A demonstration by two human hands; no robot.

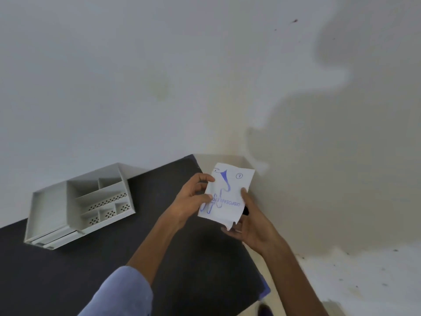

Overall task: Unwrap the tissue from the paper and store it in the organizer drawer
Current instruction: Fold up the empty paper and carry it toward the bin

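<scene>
1. A white organizer [79, 206] sits on the dark table [136, 247] at the left, its open compartments facing up, well apart from both hands.
2. The left hand [189, 199] holds the left edge of a white paper packet [227, 197] printed in blue; its fingers [204, 177] curl together around that edge, thumb pressed on the front.
3. The packet is held upright in the air above the table's far right corner, between the two hands.
4. The right hand [252, 226] pinches the packet's lower right side, thumb on the front and fingers closed behind; a torn white bit [230, 224] hangs at the bottom edge.
</scene>
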